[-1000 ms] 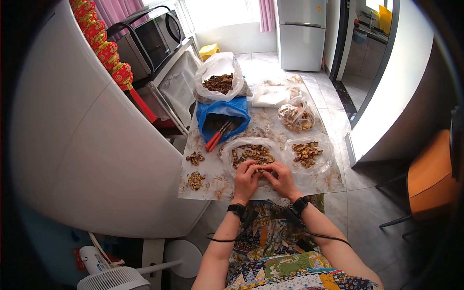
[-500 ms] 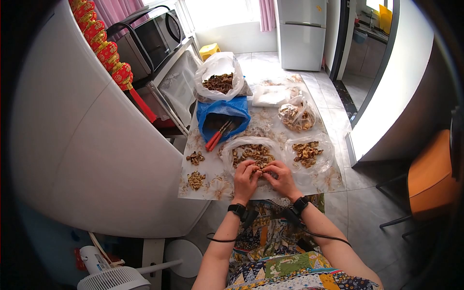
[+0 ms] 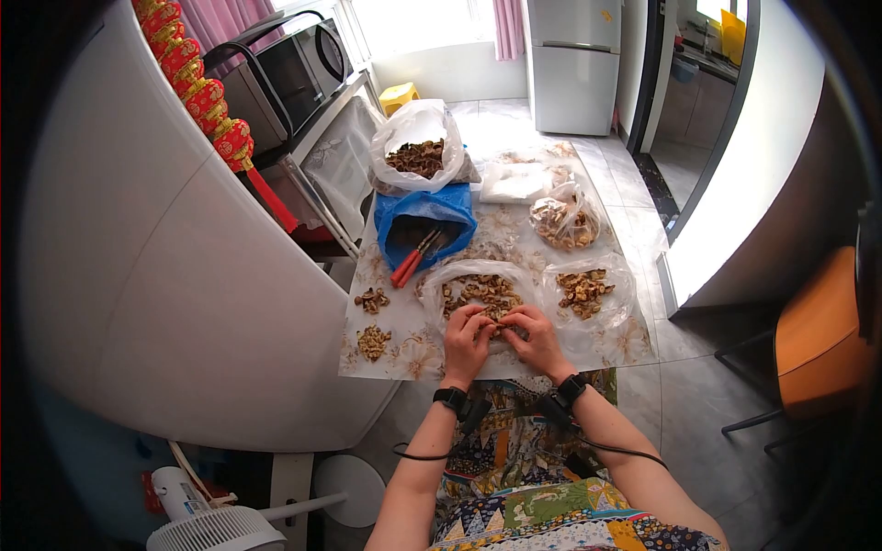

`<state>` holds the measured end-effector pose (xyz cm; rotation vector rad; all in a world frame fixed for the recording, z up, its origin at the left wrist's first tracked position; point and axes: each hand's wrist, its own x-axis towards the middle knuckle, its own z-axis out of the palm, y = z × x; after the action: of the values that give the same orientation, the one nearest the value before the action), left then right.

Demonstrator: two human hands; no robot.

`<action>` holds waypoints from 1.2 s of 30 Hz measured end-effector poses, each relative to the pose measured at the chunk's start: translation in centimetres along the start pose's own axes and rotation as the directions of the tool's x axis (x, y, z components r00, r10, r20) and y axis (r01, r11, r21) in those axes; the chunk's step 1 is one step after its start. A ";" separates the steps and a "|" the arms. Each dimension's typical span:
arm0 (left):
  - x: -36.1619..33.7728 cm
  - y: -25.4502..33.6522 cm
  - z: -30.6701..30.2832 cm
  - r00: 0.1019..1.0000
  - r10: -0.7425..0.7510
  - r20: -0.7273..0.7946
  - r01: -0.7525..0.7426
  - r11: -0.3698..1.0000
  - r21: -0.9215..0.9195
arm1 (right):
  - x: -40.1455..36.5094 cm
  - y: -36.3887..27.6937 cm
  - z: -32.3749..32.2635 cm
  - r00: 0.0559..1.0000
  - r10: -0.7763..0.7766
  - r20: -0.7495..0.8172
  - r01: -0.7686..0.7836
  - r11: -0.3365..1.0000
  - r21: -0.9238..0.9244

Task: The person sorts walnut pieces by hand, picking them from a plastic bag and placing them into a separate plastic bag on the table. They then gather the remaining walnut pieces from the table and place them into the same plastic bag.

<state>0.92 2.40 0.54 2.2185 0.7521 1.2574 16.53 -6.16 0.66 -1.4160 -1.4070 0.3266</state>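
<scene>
My left hand and my right hand meet at the table's near side, fingertips pinched together around a small brown dried piece that is mostly hidden. Just beyond them lies an open clear plastic bag with brown, crinkled dried pieces; I cannot make out their exact kind. Similar pieces fill another clear bag to the right. At the left sit a small brown pile and a paler pile. A red-handled tool rests at the mouth of a blue bag.
A white bag of darker pieces stands at the back, a clear bag of pieces at the right, near a white packet. A patterned cover lies on the table. An orange chair and a white fan flank me.
My fingertips have shifted very slightly around the small piece. The bags, piles and red-handled tool have stayed in place.
</scene>
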 end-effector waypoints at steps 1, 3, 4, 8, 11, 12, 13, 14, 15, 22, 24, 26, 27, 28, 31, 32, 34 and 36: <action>0.0 0.0 0.0 1.000 -0.009 0.001 0.009 1.000 -0.004 | 0.0 0.1 0.0 1.000 0.001 0.000 -0.001 1.000 0.001; -0.1 -0.1 0.1 1.000 -0.026 0.004 0.026 1.000 -0.013 | -0.1 0.1 0.0 1.000 0.009 0.003 -0.009 1.000 0.002; -0.1 -0.1 0.1 1.000 -0.025 0.004 0.025 1.000 -0.013 | -0.1 0.0 0.0 1.000 0.015 0.004 -0.015 1.000 0.004; -0.1 0.1 0.0 0.999 -0.032 0.006 0.032 0.999 -0.014 | 0.0 0.1 0.0 1.000 -0.012 -0.006 0.012 1.000 -0.013; -0.1 0.0 0.1 0.999 -0.034 0.004 0.034 0.999 -0.014 | -0.1 0.0 0.0 1.000 0.003 -0.002 -0.003 1.000 -0.012; -0.1 -0.1 0.1 0.999 -0.033 0.002 0.033 0.999 -0.014 | -0.1 0.0 0.0 1.000 0.004 -0.002 -0.004 1.000 -0.008; -0.1 -0.1 0.1 1.000 -0.028 -0.001 0.028 1.000 -0.011 | -0.1 0.0 0.0 1.000 0.006 -0.003 -0.006 1.000 -0.005; -0.1 -0.1 0.1 1.000 -0.023 -0.003 0.023 1.000 -0.008 | -0.1 0.0 0.0 1.000 0.007 -0.003 -0.007 1.000 -0.001; -0.1 -0.1 0.1 1.000 -0.018 -0.005 0.018 1.000 -0.006 | -0.1 0.0 0.0 1.000 0.002 -0.005 -0.002 1.000 -0.001; 0.1 0.4 -0.1 1.000 0.008 0.007 -0.008 1.000 0.028 | 0.0 0.1 0.0 1.000 0.009 -0.007 -0.009 1.000 0.012; 0.0 0.2 -0.1 1.000 0.010 0.013 -0.010 0.999 0.038 | 0.0 0.0 0.0 1.000 0.018 -0.003 -0.018 1.000 0.014; 0.0 0.1 0.1 1.000 0.008 0.011 -0.008 0.999 0.031 | 0.0 -0.2 -0.1 1.000 0.027 0.003 -0.027 1.000 0.016; 0.0 0.0 0.1 1.000 0.007 0.010 -0.007 1.000 0.028 | 0.0 -0.1 -0.1 1.000 0.024 0.002 -0.024 1.000 0.015; -0.1 0.0 0.1 1.000 0.006 0.009 -0.006 1.000 0.028 | 0.0 -0.1 -0.1 1.000 0.022 0.000 -0.022 1.000 0.014; -0.1 0.0 0.1 1.000 0.002 0.009 -0.002 1.000 0.025 | 0.0 -0.1 -0.1 1.000 0.022 -0.002 -0.022 1.000 0.014; -0.1 0.0 0.1 1.000 -0.001 0.009 0.001 1.000 0.023 | 0.0 -0.2 -0.1 1.000 0.022 -0.003 -0.022 1.000 0.015; -0.1 0.0 0.1 1.000 0.000 0.008 0.000 1.000 0.023 | 0.0 -0.2 -0.1 1.000 0.023 -0.003 -0.023 1.000 0.017; -0.1 0.0 0.1 1.000 0.006 0.006 -0.006 1.000 0.025 | 0.0 -0.2 -0.1 1.000 0.023 -0.003 -0.023 1.000 0.019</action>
<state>0.98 2.37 0.41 2.2451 0.7635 1.2507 16.47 -6.26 0.83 -1.4176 -1.3828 0.3508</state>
